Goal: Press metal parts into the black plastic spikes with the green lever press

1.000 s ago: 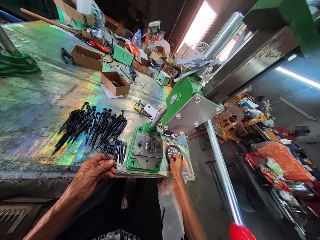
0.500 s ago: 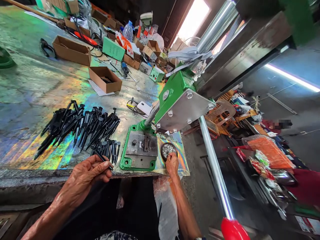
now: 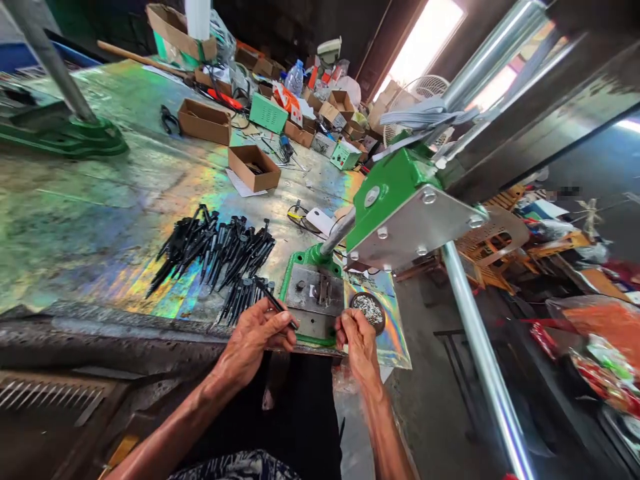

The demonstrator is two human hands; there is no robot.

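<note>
- Left of our left grip, loose black pieces (image 3: 215, 248) lie heaped on the tabletop (image 3: 125, 220).
- Our left grip (image 3: 257, 333) is closed, thumb against fingers, around one slim black piece (image 3: 274, 301), its far end slanting up leftward.
- Between our grips sits the press's steel plate (image 3: 306, 299); we judge the step as bringing parts together there, calling next for careful alignment.
- Our right grip (image 3: 359, 339) is pinched nearly closed; we cannot tell whether it holds anything.
- Just beyond it, a round dish (image 3: 383, 321) holds small silvery bits (image 3: 367, 308).
</note>
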